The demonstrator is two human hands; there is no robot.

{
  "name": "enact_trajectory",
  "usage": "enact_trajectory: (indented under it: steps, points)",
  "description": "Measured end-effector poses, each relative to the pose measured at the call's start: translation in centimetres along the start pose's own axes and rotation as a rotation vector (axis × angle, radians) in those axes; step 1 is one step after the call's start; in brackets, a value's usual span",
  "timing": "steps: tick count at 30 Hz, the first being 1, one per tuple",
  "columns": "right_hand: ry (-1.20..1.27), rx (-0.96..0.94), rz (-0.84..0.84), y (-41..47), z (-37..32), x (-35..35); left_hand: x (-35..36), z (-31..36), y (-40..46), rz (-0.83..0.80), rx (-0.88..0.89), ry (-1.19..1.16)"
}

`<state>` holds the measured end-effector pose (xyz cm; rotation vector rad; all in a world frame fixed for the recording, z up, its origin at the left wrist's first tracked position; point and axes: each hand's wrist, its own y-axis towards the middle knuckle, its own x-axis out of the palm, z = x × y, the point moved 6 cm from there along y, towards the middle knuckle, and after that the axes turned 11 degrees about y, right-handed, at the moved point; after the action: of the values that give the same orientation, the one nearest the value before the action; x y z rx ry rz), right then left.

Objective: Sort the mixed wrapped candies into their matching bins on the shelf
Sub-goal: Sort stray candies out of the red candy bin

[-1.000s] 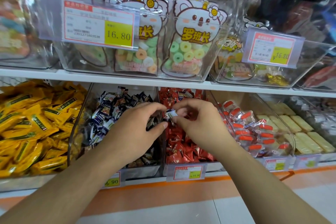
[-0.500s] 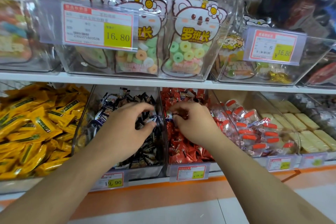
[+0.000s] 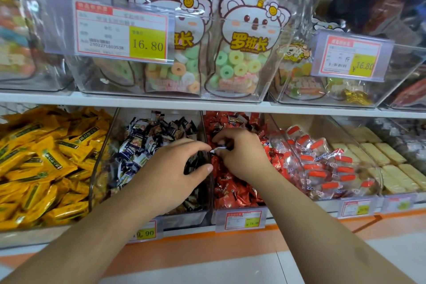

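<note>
Both hands now reach deeper: right hand (image 3: 242,152) pinches a small wrapped candy (image 3: 217,149) over the red-candy bin (image 3: 237,200); left hand (image 3: 175,168) hovers, fingers loosely spread.

right hand (image 3: 242,152) pinches small wrapped candy (image 3: 219,148) over red candy bin (image 3: 232,191) | left hand (image 3: 175,168) open, over dark candy bin (image 3: 147,145) | yellow packets (image 3: 43,163) far left

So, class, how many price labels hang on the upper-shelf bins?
2: left price label on the koala-bag bin, right price label on the next bin. Others may be out of frame.
</note>
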<state>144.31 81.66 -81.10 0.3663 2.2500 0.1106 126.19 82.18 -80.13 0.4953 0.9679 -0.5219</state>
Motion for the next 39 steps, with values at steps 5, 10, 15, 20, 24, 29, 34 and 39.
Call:
enact_trajectory:
  steps: [5, 10, 15, 20, 24, 29, 34, 39]
  points:
    - [0.079, 0.019, 0.051, -0.8, -0.2, -1.8, -0.2, -0.1, 0.1, 0.047, 0.000, -0.005]
    - [0.359, 0.071, 0.062, -2.0, -1.7, -4.3, -0.8, 0.3, 0.6, 0.156, -0.028, -0.108]
    - [0.647, 0.099, -0.123, -3.5, -3.6, -3.8, -1.7, 0.2, 1.0, 0.200, -0.068, -0.228]
    - [0.163, 0.081, 0.105, -3.3, -1.0, -6.5, -2.9, -2.2, 0.8, 0.211, -0.178, -0.005]
    - [-0.116, 0.145, -0.104, -4.1, 0.2, -4.4, -2.0, -1.4, 0.5, 0.119, -0.144, 0.054]
    - [-0.226, 0.176, -0.350, -6.0, 1.2, -0.3, -0.4, 1.0, 0.8, 0.054, -0.004, 0.019]
    - [-0.176, 0.081, -0.320, -6.2, 0.7, -1.0, 0.7, 1.3, 1.1, 0.026, 0.058, 0.035]
    - [-0.045, 0.000, -0.263, -5.4, 0.0, -2.5, 1.0, 1.0, 1.2, 0.022, 0.059, 0.038]
